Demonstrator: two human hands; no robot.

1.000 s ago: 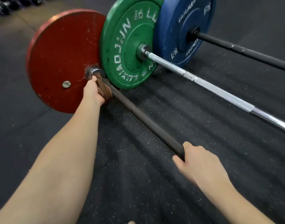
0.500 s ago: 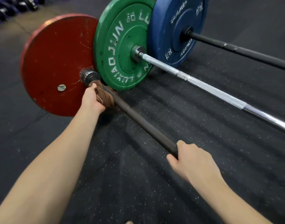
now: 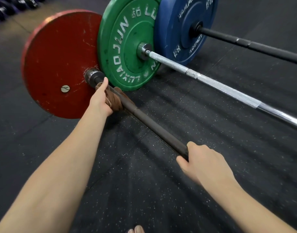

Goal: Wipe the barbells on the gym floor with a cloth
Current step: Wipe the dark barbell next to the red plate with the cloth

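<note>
Lighting: even, moderately bright, from overhead; soft streaked shadows fan across the rubber floor (image 3: 211,165).
Glare: a bright sheen on the silver bar (image 3: 277,113) near the right edge.
Focus: centre sharp; the weights (image 3: 8,7) at top left are smeared.
Distortion: wide-angle bend; my left forearm (image 3: 51,190) balloons toward the bottom corner.

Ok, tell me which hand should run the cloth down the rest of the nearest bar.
Left. The left hand holds the brown cloth wrapped round the dark bar, close to the red plate. The right hand grips that bar farther down with no cloth, so it likely suits steadying.
</note>
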